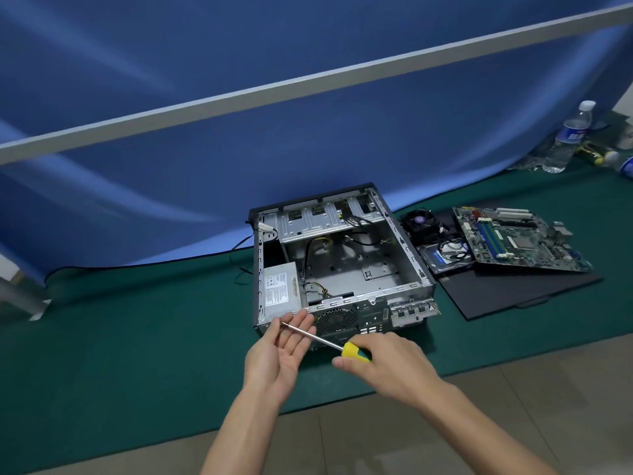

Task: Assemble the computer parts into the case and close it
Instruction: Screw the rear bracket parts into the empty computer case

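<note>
The left hand [282,351], palm up with fingers relaxed, cradles the steel shaft of a screwdriver [323,341] whose yellow, seemingly rubbery handle the right hand [383,363] grips, just before the boxy open metal case [339,258].

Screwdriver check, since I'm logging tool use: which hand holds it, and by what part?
The right hand grips the screwdriver by its yellow handle; its shaft tip lies across the open left hand.
</note>
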`<move>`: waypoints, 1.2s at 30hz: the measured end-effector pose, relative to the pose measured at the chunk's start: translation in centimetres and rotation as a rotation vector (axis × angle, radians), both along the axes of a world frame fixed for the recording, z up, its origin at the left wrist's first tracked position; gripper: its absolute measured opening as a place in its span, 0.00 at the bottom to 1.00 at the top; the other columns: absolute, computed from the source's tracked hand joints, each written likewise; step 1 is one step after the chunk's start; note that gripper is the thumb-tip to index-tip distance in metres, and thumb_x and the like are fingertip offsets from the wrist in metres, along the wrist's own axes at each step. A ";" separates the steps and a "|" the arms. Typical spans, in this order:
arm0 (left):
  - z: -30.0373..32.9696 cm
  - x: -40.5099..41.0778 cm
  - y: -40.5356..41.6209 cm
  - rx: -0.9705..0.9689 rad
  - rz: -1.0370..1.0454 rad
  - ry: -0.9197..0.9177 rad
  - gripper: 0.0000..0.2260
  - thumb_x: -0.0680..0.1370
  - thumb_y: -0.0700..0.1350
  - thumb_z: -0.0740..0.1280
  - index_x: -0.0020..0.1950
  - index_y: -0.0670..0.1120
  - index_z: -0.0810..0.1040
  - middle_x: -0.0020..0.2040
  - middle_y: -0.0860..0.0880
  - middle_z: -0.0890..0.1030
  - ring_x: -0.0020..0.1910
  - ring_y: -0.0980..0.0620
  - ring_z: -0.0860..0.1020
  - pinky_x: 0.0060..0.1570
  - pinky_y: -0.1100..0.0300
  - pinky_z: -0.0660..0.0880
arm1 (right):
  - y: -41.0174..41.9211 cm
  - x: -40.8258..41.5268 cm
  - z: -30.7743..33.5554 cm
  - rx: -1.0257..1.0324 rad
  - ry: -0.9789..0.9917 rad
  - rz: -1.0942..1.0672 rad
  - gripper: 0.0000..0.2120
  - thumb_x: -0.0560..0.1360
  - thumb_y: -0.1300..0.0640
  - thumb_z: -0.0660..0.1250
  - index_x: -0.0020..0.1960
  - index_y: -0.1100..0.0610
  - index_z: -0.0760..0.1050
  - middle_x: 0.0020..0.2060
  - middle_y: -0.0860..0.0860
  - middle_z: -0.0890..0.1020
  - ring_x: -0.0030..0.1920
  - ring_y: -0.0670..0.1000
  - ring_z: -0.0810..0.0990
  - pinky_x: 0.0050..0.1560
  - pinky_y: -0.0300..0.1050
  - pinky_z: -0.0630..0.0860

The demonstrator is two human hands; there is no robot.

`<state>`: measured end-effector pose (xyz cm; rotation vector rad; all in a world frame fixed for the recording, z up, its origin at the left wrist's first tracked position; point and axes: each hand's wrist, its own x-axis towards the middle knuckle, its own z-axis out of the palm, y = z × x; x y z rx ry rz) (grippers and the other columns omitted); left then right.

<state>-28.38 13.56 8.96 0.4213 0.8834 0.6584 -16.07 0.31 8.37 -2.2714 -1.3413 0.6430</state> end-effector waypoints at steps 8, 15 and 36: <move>-3.1 -1.3 -1.0 -0.076 0.095 0.052 0.12 0.83 0.42 0.55 0.48 0.36 0.74 0.40 0.39 0.83 0.43 0.43 0.81 0.44 0.48 0.74 | -0.5 -1.3 -2.3 -0.100 0.033 0.056 0.21 0.71 0.30 0.60 0.32 0.46 0.67 0.28 0.45 0.73 0.33 0.47 0.71 0.32 0.43 0.64; -5.7 -1.7 -1.4 -0.120 0.129 0.077 0.12 0.83 0.41 0.53 0.48 0.37 0.73 0.42 0.39 0.83 0.45 0.44 0.80 0.47 0.48 0.74 | -0.8 -2.7 -5.1 -0.143 0.109 0.006 0.20 0.70 0.29 0.60 0.32 0.44 0.69 0.27 0.44 0.73 0.30 0.42 0.70 0.30 0.39 0.62; -12.6 -4.6 1.8 -0.180 0.060 0.221 0.14 0.84 0.43 0.52 0.46 0.37 0.72 0.44 0.41 0.81 0.45 0.46 0.80 0.48 0.48 0.74 | 3.5 -7.0 -10.6 -0.358 0.464 -0.155 0.15 0.71 0.40 0.65 0.37 0.52 0.72 0.30 0.50 0.83 0.23 0.48 0.78 0.29 0.39 0.71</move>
